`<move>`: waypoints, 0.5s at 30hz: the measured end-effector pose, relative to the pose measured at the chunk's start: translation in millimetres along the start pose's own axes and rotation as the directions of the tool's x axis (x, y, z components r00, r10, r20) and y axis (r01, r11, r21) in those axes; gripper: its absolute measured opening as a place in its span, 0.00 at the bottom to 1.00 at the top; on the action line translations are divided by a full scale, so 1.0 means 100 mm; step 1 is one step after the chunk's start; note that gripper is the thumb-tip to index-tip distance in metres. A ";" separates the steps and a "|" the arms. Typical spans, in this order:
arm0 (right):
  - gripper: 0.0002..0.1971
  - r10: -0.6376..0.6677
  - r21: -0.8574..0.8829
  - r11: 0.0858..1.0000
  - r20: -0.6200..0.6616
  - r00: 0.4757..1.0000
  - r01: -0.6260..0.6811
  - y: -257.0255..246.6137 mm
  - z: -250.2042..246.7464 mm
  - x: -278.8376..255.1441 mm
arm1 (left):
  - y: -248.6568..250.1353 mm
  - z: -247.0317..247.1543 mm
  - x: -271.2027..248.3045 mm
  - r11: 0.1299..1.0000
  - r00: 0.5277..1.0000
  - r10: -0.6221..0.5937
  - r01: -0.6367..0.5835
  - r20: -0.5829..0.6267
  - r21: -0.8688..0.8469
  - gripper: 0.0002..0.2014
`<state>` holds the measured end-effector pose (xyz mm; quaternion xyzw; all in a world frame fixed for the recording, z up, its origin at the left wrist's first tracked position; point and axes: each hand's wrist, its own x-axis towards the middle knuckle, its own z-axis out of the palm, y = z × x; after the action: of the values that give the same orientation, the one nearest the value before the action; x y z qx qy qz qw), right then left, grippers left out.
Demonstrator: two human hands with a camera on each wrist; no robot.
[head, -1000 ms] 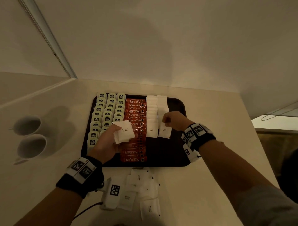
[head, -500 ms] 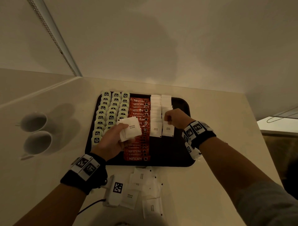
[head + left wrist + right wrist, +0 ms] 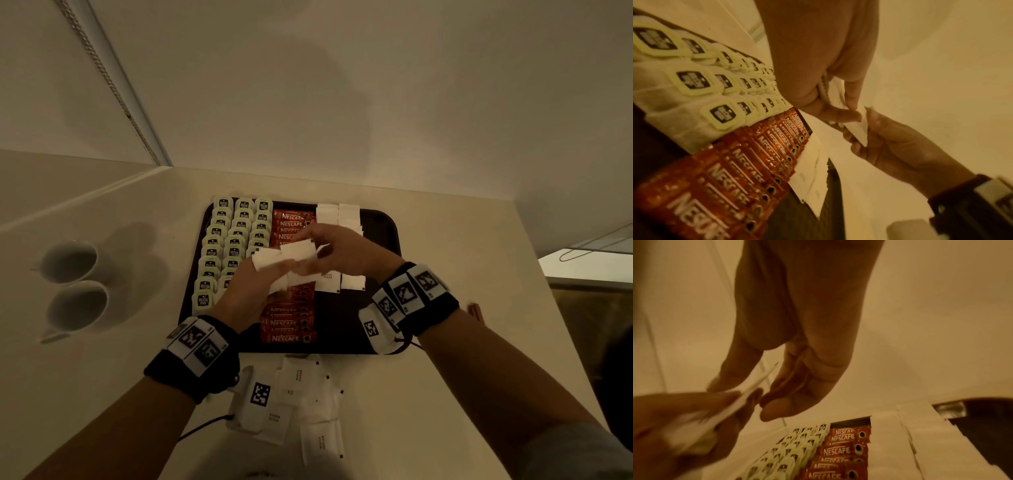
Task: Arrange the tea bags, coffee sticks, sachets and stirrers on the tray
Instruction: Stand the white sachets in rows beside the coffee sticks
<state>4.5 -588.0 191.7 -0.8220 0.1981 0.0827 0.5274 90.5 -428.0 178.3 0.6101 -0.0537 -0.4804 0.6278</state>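
A dark tray [image 3: 344,330] holds three columns of tea bags [image 3: 236,236], a column of red Nescafe coffee sticks [image 3: 287,323] and two columns of white sachets [image 3: 337,214]. Above the coffee sticks my left hand [image 3: 260,274] grips a small stack of white sachets [image 3: 269,260]. My right hand [image 3: 308,248] meets it and pinches the top sachet [image 3: 298,250] between thumb and fingers. The left wrist view shows the left hand [image 3: 851,110] and right hand [image 3: 863,128] both on that sachet [image 3: 857,131]. In the right wrist view the right hand [image 3: 744,391] pinches its edge.
Several loose white sachets [image 3: 308,404] lie on the counter in front of the tray, beside a white device with a marker [image 3: 255,397]. Two white cups [image 3: 68,260] [image 3: 77,306] stand to the left. A small reddish thing [image 3: 476,310] lies at the counter's right edge.
My right hand has left the sachet row on the tray and moved left to the stack in my left hand. It now pinches the top sachet. The left hand has risen a little.
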 end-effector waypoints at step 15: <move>0.06 -0.044 0.056 0.997 -0.261 0.964 0.061 -0.17 -0.13 -0.06 | -0.06 -0.01 0.02 0.996 0.999 0.052 -0.053 -0.014 -0.075 0.10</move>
<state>5.0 -592.4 213.3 -0.8135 0.2462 -0.0459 0.5249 88.4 -427.2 172.0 0.5872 -0.0480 -0.4617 0.6631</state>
